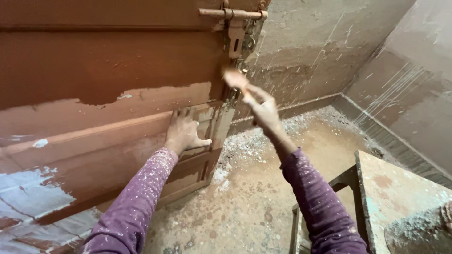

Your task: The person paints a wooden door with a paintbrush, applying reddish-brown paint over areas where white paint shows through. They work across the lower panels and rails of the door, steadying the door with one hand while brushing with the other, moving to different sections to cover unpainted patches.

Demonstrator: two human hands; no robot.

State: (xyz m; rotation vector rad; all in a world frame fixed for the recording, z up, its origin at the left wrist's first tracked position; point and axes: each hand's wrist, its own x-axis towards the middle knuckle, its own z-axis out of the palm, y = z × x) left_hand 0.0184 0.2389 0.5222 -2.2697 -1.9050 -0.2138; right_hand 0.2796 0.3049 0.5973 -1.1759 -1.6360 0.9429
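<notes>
My left hand (183,132) lies flat, fingers spread, on the lower panel of a brown wooden door (94,66). Light reddish-brown putty or paint (108,113) covers the door's lower part, and the upper part is darker. My right hand (264,110) is raised near the door's right edge, gripping a small flat blade or scraper (234,77) smeared with the same paste; the tool is blurred. Above it a metal slide bolt with hasp (234,19) is fixed on the door. Both sleeves are purple and speckled with white.
A rough plastered wall (325,42) meets a dusty, paint-flecked floor (245,197). A metal stool or stand with a stained top (400,188) is at lower right. A grey crusted lump or pan (423,233) sits on its near corner.
</notes>
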